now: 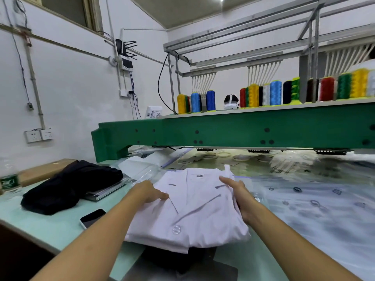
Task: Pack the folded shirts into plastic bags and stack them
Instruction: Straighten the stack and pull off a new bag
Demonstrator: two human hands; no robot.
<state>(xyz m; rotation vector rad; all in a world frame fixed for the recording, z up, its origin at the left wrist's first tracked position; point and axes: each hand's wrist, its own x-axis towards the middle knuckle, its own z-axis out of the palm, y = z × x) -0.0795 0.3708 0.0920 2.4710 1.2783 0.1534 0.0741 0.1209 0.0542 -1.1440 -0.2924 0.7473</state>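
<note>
Spanning the back above the pale green tabletop [50, 224]: a long green metal machine beam [243, 128], topped by a row of coloured thread cones [253, 96] in yellow, blue, red, green and black, a white headset [231, 102] among them. Lying at the table's left: a crumpled black garment [71, 187] over a grey-edged folder [105, 191], a brown cardboard box [40, 171] behind, a clear green-labelled water bottle [9, 179] at the edge, a dark-screened smartphone [92, 218] nearer the front. Fixed to the white wall: two white sockets [38, 135] and a black router with antennas [123, 47].
</note>
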